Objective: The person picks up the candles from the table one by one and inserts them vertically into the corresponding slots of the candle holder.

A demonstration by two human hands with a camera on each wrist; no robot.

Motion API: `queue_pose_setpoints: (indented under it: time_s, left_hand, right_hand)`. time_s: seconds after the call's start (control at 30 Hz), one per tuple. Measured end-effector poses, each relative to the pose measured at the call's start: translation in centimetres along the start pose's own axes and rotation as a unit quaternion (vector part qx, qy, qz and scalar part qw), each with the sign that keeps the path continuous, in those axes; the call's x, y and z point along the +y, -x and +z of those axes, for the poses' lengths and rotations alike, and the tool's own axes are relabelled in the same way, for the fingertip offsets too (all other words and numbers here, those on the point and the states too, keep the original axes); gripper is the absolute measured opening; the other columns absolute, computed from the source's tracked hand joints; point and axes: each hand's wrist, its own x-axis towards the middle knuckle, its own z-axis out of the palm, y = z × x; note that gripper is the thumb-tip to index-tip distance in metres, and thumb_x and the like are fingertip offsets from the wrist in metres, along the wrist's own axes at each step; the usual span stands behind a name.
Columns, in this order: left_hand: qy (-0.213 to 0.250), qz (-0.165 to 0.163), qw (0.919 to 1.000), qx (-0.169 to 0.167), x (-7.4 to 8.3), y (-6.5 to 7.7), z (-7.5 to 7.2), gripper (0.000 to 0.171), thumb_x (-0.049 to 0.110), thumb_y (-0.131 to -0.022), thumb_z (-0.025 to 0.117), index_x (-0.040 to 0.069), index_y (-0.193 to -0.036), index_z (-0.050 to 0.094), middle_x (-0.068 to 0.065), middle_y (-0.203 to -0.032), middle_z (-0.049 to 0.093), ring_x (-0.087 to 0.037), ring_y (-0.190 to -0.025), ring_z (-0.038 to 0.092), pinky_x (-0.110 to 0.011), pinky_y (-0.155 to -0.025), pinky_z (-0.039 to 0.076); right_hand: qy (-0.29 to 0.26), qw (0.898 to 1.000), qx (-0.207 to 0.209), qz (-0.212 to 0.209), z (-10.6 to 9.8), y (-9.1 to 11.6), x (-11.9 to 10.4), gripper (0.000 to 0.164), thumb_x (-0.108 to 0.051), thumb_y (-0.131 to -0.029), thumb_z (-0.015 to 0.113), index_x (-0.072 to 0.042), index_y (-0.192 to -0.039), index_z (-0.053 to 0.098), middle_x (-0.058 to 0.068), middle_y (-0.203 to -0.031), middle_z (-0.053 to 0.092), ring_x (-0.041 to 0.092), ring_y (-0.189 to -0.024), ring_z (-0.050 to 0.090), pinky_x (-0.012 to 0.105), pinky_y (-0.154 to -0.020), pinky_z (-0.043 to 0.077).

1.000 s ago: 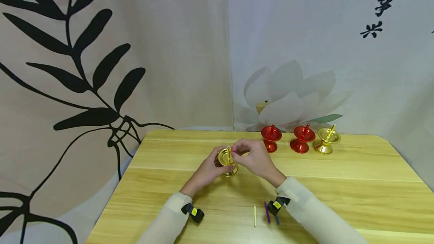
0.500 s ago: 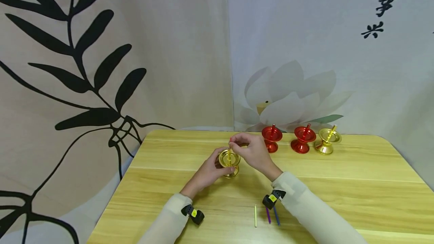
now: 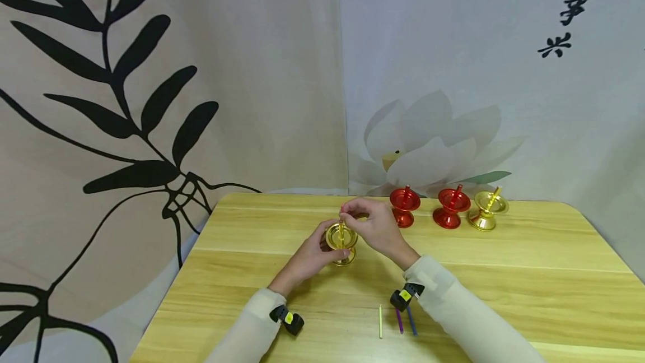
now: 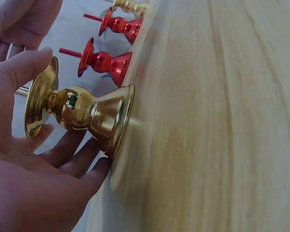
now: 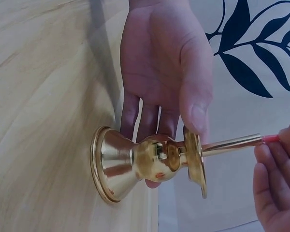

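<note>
A gold candle holder (image 3: 332,234) stands upright on the table, its base against the wood in the left wrist view. My left hand (image 3: 313,255) grips it, the thumb at the dish rim (image 5: 195,159) and the fingers behind the stem. Above the holder, my right hand (image 3: 374,227) pinches a thin red candle (image 5: 270,138) between thumb and fingers. Only a short piece of the red candle shows; its lower end meets the top of the gold tube (image 5: 234,144). Whether it sits inside the tube I cannot tell.
Two red candle holders (image 3: 405,200) (image 3: 450,206) and another gold one (image 3: 486,210) stand along the back edge, right of my hands. Yellow (image 3: 380,321), purple (image 3: 399,322) and blue (image 3: 412,322) thin candles lie near the front, by my right wrist. A printed curtain (image 3: 272,71) hangs behind.
My right hand has risen from beside the gold tube to its top, with the red candle in its fingertips. My left hand and the holder stay nearly still.
</note>
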Motion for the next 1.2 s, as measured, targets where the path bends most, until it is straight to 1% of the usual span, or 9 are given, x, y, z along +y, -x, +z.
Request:
queue_pose_setpoints:
  time_s: [0.1, 0.3, 0.57, 0.67, 0.77, 0.87, 0.97, 1.2]
  left_hand:
    - [0.005, 0.000, 1.0000, -0.002, 0.00, -0.09, -0.01, 0.076, 0.023, -0.102, 0.083, 0.016, -0.166, 0.042, -0.016, -0.153, 0.058, -0.037, -0.138, 0.061, -0.053, -0.112, 0.053]
    - [0.008, 0.001, 1.0000, -0.004, 0.00, -0.26, -0.03, 0.076, 0.023, -0.102, 0.083, 0.016, -0.166, 0.042, -0.017, -0.154, 0.058, -0.038, -0.139, 0.060, -0.053, -0.113, 0.052]
    - [0.008, 0.001, 1.0000, -0.005, 0.06, -0.20, -0.02, 0.076, 0.023, -0.102, 0.083, 0.015, -0.166, 0.041, -0.017, -0.154, 0.058, -0.039, -0.139, 0.060, -0.053, -0.113, 0.052]
    - [0.007, 0.001, 1.0000, -0.004, 0.05, -0.15, -0.02, 0.076, 0.024, -0.103, 0.082, 0.015, -0.166, 0.042, -0.017, -0.154, 0.058, -0.039, -0.139, 0.060, -0.054, -0.113, 0.052]
    - [0.007, -0.001, 1.0000, -0.004, 0.09, -0.13, -0.02, 0.077, 0.025, -0.103, 0.082, 0.016, -0.167, 0.041, -0.016, -0.153, 0.058, -0.038, -0.139, 0.061, -0.054, -0.114, 0.051]
    - [0.009, -0.002, 0.9999, -0.005, 0.13, -0.10, -0.02, 0.077, 0.026, -0.103, 0.082, 0.016, -0.167, 0.041, -0.016, -0.153, 0.058, -0.038, -0.139, 0.061, -0.054, -0.113, 0.052]
    - [0.010, 0.000, 0.9999, -0.006, 0.13, -0.06, -0.03, 0.076, 0.025, -0.103, 0.082, 0.015, -0.167, 0.041, -0.016, -0.153, 0.058, -0.038, -0.138, 0.061, -0.054, -0.113, 0.052]
    - [0.011, 0.002, 0.9999, -0.006, 0.08, 0.15, 0.00, 0.075, 0.025, -0.103, 0.082, 0.014, -0.166, 0.042, -0.017, -0.151, 0.059, -0.038, -0.136, 0.062, -0.054, -0.111, 0.053]
  right_hand:
    - [0.001, 1.000, 0.001, -0.003, -0.01, 0.01, 0.09, 0.008, -0.001, -0.098, 0.081, -0.009, -0.098, 0.082, 0.008, -0.095, 0.081, 0.020, -0.085, 0.079, 0.037, -0.073, 0.064]
    - [0.005, 1.000, 0.000, -0.010, -0.05, 0.02, 0.13, 0.008, -0.001, -0.098, 0.081, -0.009, -0.099, 0.082, 0.005, -0.096, 0.081, 0.022, -0.086, 0.079, 0.040, -0.073, 0.065]
    - [0.033, 0.998, -0.001, -0.060, 0.03, -0.03, 0.27, 0.006, 0.001, -0.098, 0.080, -0.005, -0.099, 0.080, 0.004, -0.094, 0.080, 0.020, -0.086, 0.079, 0.051, -0.072, 0.066]
    - [0.038, 0.997, 0.000, -0.072, 0.11, -0.03, 0.32, 0.006, 0.002, -0.097, 0.080, -0.004, -0.099, 0.079, 0.005, -0.093, 0.080, 0.020, -0.085, 0.079, 0.053, -0.071, 0.066]
    - [0.035, 0.997, 0.002, -0.075, 0.17, -0.01, 0.35, 0.007, 0.003, -0.096, 0.080, -0.003, -0.099, 0.079, 0.006, -0.093, 0.081, 0.021, -0.084, 0.079, 0.051, -0.071, 0.067]
    - [0.032, 0.997, 0.003, -0.074, 0.21, -0.03, 0.33, 0.008, 0.004, -0.096, 0.080, -0.004, -0.099, 0.079, 0.005, -0.092, 0.081, 0.020, -0.084, 0.079, 0.045, -0.073, 0.067]
    - [0.026, 0.997, 0.003, -0.070, 0.24, -0.04, 0.35, 0.008, 0.004, -0.096, 0.080, -0.004, -0.099, 0.079, 0.004, -0.093, 0.081, 0.020, -0.083, 0.079, 0.043, -0.075, 0.067]
    - [0.017, 0.998, 0.001, -0.062, 0.28, -0.05, 0.43, 0.009, 0.004, -0.096, 0.081, -0.005, -0.097, 0.080, 0.002, -0.092, 0.081, 0.019, -0.083, 0.079, 0.042, -0.077, 0.067]
